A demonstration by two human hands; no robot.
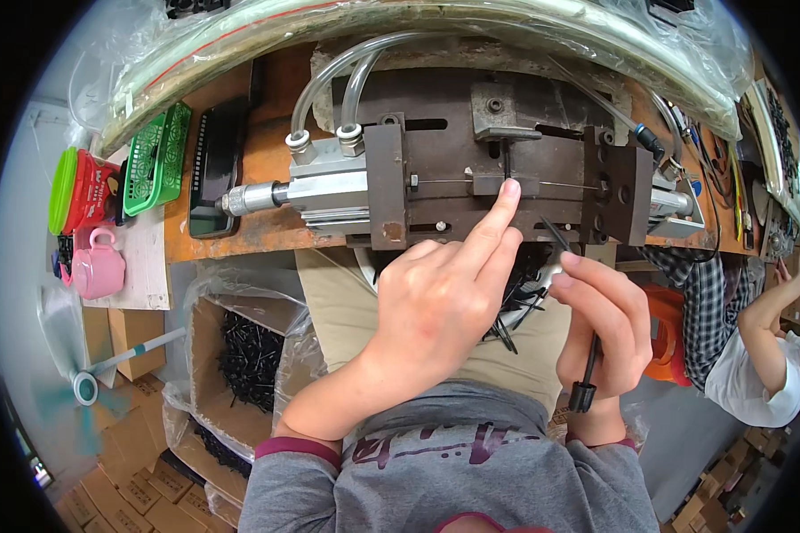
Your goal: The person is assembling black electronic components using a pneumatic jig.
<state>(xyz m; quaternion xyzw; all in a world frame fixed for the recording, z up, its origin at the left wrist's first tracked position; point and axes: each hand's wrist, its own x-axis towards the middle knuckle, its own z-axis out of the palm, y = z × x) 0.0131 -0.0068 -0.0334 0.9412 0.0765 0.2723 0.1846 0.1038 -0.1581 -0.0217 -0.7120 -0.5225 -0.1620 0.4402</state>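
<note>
Black capped rod (pixel 592 360) is clamped in the curled fingers of the right hand (pixel 609 320); the index finger of the left hand (pixel 440 298), whose grip cannot be told, is extended to the central block (pixel 487 186) of the metal fixture (pixel 449 160).

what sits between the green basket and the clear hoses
A black tray, then a strip of orange-brown wooden bench; the head view shows both.

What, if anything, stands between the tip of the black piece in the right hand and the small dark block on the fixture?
Nothing visible: bare fixture shows between the tip of the black piece in the right hand and the small dark block. The left hand reaches the block just left of that gap.
</note>
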